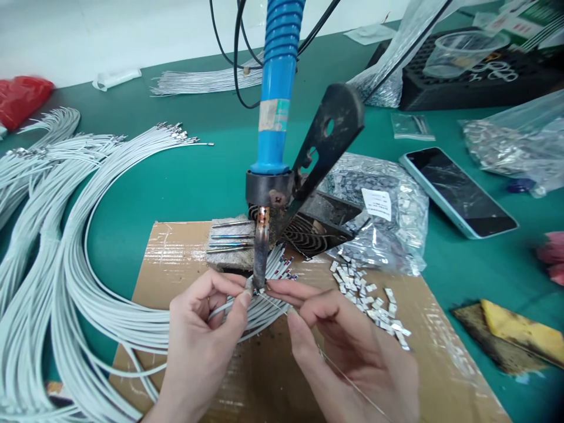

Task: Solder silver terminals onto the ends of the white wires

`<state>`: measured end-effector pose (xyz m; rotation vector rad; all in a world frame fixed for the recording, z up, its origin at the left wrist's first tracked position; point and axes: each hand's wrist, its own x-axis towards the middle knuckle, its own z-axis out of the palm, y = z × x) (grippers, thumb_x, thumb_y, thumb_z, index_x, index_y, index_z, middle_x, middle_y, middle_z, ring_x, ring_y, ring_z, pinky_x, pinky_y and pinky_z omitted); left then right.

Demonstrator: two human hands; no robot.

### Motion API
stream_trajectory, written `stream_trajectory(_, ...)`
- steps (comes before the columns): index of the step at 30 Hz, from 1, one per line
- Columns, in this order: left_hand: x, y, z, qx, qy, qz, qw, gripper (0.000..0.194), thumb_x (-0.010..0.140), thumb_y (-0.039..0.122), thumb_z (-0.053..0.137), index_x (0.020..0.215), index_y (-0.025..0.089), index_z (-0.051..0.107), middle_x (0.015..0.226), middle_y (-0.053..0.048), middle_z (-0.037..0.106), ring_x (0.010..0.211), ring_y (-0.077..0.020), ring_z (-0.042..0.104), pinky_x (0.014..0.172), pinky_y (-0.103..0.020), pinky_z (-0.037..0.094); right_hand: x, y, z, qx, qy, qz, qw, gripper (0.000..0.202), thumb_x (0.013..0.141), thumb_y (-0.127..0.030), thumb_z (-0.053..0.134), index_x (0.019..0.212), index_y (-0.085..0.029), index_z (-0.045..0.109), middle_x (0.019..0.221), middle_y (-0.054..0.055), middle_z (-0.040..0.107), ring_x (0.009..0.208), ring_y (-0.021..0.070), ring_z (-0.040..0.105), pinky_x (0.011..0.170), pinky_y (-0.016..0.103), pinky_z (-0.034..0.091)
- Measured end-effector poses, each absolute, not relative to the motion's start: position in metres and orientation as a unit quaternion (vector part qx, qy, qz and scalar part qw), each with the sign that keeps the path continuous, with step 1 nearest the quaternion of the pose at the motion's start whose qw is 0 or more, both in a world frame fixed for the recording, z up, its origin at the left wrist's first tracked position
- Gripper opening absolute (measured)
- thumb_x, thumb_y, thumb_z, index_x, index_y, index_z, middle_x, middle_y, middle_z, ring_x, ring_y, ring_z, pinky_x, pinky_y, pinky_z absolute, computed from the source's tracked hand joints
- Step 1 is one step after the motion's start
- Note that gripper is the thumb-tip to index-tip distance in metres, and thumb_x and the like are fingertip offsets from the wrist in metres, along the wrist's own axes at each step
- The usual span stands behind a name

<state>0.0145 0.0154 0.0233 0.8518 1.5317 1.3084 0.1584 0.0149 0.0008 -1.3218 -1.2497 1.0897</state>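
A soldering iron with a blue handle (274, 141) points down in a black holder (328, 129), its dark barrel (261, 252) ending between my two hands. My left hand (205, 338) pinches the end of a white cable (222, 307) between thumb and forefinger, right beside the iron's tip. A thin solder wire (346, 379) runs through my right hand (348, 341), its thumb and fingers closed on it and its front end reaching toward the tip. Some small metal piece (261, 291) shows at the tip; the exact contact there is too small to tell.
A cardboard sheet (440, 364) lies under the hands. Small metal clips (368, 299) are scattered on it at right, near a clip bag (374, 205). Large white cable bundles (101, 252) fill the left. A phone (458, 191) and a stained yellow sponge (522, 332) lie at right.
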Motion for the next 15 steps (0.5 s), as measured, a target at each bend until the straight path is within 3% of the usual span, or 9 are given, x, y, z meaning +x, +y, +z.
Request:
stream_trajectory(4, 0.0154, 0.0168, 0.0245, 0.338, 0.621, 0.544, 0.451, 0.017, 0.077, 0.007, 0.080, 0.067, 0.019, 0.073, 0.078, 0.001, 0.080, 0.066, -0.0086, 0.071, 0.060, -0.010, 0.055, 0.1591, 0.0149, 0.0008, -0.544, -0.516, 0.450, 0.486, 0.022, 0.094, -0.024, 0.066, 0.073, -0.026, 0.061, 0.109, 0.004, 0.084, 0.097, 0.0219, 0.081, 0.089, 0.030, 0.057)
stream_trajectory(11, 0.0077, 0.0133, 0.0182, 0.361, 0.615, 0.523, 0.467, 0.017, 0.087, 0.009, 0.077, 0.074, 0.021, 0.075, 0.087, 0.001, 0.081, 0.075, -0.0082, 0.074, 0.069, -0.010, 0.055, 0.1574, 0.0153, 0.0042, -0.538, -0.505, 0.466, 0.489, 0.022, 0.094, -0.024, 0.067, 0.072, -0.026, 0.061, 0.108, 0.002, 0.084, 0.101, 0.0195, 0.080, 0.088, 0.026, 0.057)
stream_trajectory(15, 0.0069, 0.0120, 0.0180, 0.359, 0.617, 0.523, 0.467, 0.017, 0.088, 0.010, 0.077, 0.074, 0.020, 0.075, 0.089, 0.001, 0.080, 0.075, -0.0086, 0.074, 0.068, -0.011, 0.055, 0.1574, 0.0155, 0.0039, -0.536, -0.503, 0.462, 0.495, 0.023, 0.094, -0.025, 0.067, 0.071, -0.025, 0.062, 0.109, 0.005, 0.084, 0.100, 0.0233, 0.081, 0.087, 0.030, 0.060)
